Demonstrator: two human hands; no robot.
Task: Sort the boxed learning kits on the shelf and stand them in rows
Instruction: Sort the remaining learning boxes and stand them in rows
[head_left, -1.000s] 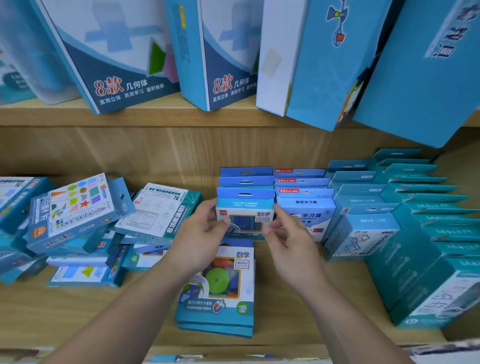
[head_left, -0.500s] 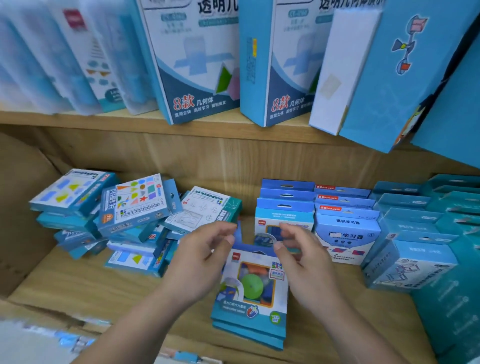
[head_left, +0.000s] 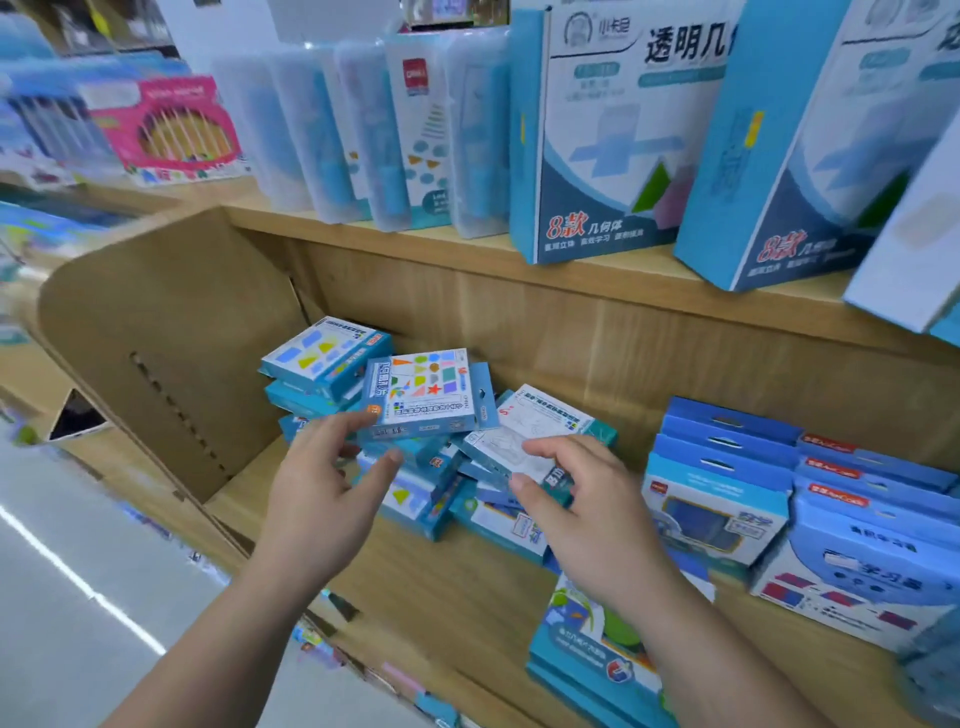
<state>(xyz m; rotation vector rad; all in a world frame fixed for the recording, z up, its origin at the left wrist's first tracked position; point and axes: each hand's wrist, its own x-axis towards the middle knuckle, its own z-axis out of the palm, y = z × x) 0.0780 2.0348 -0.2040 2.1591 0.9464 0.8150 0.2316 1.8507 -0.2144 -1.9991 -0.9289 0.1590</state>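
A loose heap of small blue kit boxes (head_left: 415, 483) lies at the left of the lower wooden shelf (head_left: 457, 587). On top of it rests a box with coloured shapes (head_left: 423, 395); beside it lies a white-faced box (head_left: 530, 431). My left hand (head_left: 327, 493) hovers with fingers spread at the shapes box's lower left corner. My right hand (head_left: 582, 504) has thumb and fingers around the white-faced box's near end. To the right, blue boxes stand upright in rows (head_left: 722, 493). Two flat boxes (head_left: 587, 649) lie stacked near the front edge, partly under my right forearm.
A wooden side panel (head_left: 161, 374) closes the shelf on the left. The upper shelf (head_left: 467, 249) carries clear plastic cases (head_left: 363, 130) and tall blue-white boxes (head_left: 608, 135). A pink box (head_left: 171, 124) stands further left. Grey floor (head_left: 62, 597) shows at the lower left.
The view swung left. Both hands left the upright front box in the middle row and moved left to the heap; my right hand now closes on the white-faced box.
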